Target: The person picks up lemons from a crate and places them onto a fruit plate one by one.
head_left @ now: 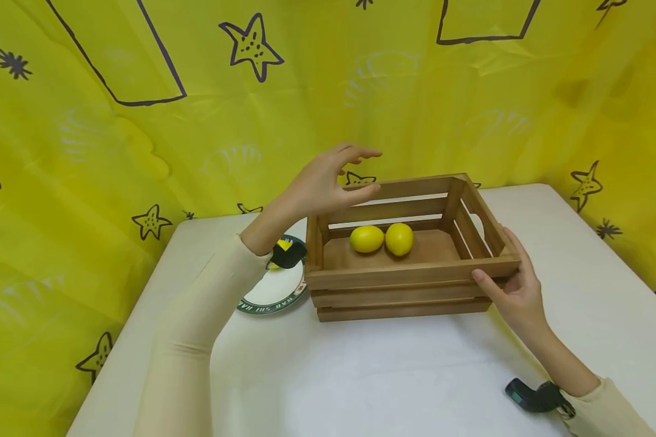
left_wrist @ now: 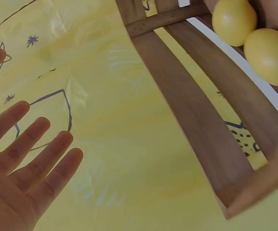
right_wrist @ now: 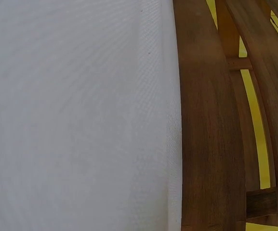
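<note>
A slatted wooden crate (head_left: 404, 297) stands on the table with two lemons lying side by side on its floor, one at the left (head_left: 367, 239) and one at the right (head_left: 399, 239). My right hand (head_left: 516, 297) grips the crate's front right corner, thumb on the front slat and fingers round the side. Raised over the crate's back left part, my left hand (head_left: 330, 179) holds nothing, its thumb and fingers spread apart. In the left wrist view its extended fingers (left_wrist: 42, 159) show beside the crate's slats (left_wrist: 187, 110). The right wrist view shows crate slats (right_wrist: 211, 120) but no hand.
Left of the crate is a white plate (head_left: 270, 308) with a green lettered rim, partly hidden by the left forearm; something yellow (head_left: 284, 244) shows on it. A yellow patterned curtain (head_left: 306, 109) hangs behind the white-covered table (head_left: 361, 376).
</note>
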The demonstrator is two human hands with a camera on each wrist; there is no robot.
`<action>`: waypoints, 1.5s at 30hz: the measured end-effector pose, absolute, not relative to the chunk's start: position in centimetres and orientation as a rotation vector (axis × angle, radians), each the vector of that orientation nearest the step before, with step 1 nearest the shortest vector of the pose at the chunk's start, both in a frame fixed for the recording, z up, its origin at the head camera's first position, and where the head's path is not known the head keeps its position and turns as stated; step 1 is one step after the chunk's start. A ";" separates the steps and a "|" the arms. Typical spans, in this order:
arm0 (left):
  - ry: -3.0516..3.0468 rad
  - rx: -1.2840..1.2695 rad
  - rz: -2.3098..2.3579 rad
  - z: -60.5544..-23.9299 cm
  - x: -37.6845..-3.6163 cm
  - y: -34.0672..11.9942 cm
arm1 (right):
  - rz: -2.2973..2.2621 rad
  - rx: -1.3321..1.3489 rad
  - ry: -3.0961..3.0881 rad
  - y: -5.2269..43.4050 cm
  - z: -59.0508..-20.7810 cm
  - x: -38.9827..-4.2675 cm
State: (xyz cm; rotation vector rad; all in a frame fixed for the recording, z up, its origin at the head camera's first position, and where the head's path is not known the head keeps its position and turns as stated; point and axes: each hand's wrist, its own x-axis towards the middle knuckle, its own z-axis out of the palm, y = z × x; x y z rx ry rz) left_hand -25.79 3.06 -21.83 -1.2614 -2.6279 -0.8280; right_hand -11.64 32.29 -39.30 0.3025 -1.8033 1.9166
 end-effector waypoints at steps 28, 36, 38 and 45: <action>-2.665 -1.436 -0.986 -23.6 -28.8 8.6 | 1.894 0.355 -1.809 30.9 -39.5 -11.3; -2.741 -1.546 -0.946 -25.9 -29.2 9.7 | 1.878 0.393 -1.820 30.3 -39.6 -11.0; -2.749 -1.572 -0.933 -26.5 -29.3 10.0 | 1.873 0.395 -1.824 30.3 -39.5 -10.9; -2.838 -1.652 -0.908 -28.2 -29.8 10.7 | 1.880 0.401 -1.813 30.3 -39.2 -10.5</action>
